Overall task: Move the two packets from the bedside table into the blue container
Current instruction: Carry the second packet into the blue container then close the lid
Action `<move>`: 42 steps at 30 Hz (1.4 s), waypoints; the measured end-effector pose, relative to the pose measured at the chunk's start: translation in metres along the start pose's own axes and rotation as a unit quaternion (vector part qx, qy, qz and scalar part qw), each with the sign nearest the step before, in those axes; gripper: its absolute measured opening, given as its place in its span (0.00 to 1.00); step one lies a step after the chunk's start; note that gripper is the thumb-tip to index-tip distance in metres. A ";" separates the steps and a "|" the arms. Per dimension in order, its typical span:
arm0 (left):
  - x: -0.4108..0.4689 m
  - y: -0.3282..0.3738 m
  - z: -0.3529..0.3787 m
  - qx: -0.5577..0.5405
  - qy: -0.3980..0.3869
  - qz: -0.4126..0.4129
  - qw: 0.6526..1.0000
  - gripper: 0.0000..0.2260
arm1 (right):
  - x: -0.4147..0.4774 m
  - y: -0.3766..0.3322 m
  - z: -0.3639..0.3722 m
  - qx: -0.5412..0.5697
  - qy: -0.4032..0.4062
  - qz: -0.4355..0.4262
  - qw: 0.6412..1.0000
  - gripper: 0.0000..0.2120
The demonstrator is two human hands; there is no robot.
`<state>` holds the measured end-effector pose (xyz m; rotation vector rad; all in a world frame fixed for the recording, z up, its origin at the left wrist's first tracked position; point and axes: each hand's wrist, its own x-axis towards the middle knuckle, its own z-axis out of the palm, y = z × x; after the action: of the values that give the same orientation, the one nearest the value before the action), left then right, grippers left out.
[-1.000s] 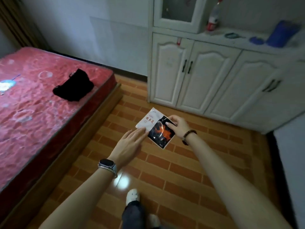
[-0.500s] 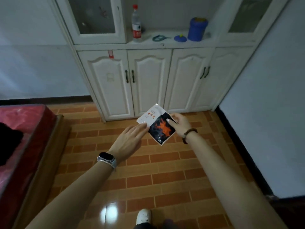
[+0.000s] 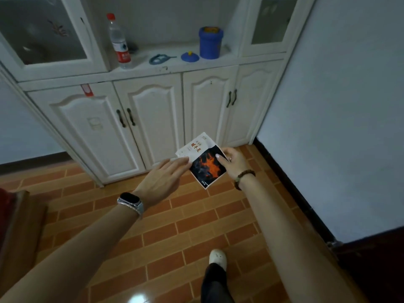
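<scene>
The white cabinet's open shelf (image 3: pixel 175 64) carries four things in a row — a clear plastic bottle (image 3: pixel 119 43) with a red cap at the left, a blue ring-shaped object (image 3: pixel 159 58), a blue lid (image 3: pixel 190 56), and the blue container (image 3: pixel 210 43) at the right. The container stands upright and open — the lid lies just beside it.

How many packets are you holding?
2. The white packet lies behind, with the left hand touching its edge; the dark packet overlaps it in front, pinched by the right hand. More could hide underneath.
</scene>
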<state>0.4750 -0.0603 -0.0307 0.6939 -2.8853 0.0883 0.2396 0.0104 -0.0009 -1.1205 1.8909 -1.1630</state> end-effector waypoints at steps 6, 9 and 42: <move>0.084 -0.012 0.016 0.003 -0.009 -0.010 1.000 0.26 | 0.078 0.009 -0.044 0.015 -0.003 -0.021 1.000 0.08; 0.123 -0.018 0.019 0.002 -0.007 -0.026 1.000 0.25 | 0.118 0.009 -0.062 0.008 -0.021 -0.027 0.999 0.07; 0.508 -0.269 0.013 0.025 0.148 -0.042 0.988 0.26 | 0.557 -0.092 -0.131 0.082 0.016 -0.155 0.984 0.02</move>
<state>0.1498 -0.5275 0.0527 0.7403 -2.5747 0.2321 -0.0792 -0.4653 0.0884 -1.3410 1.6467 -1.4859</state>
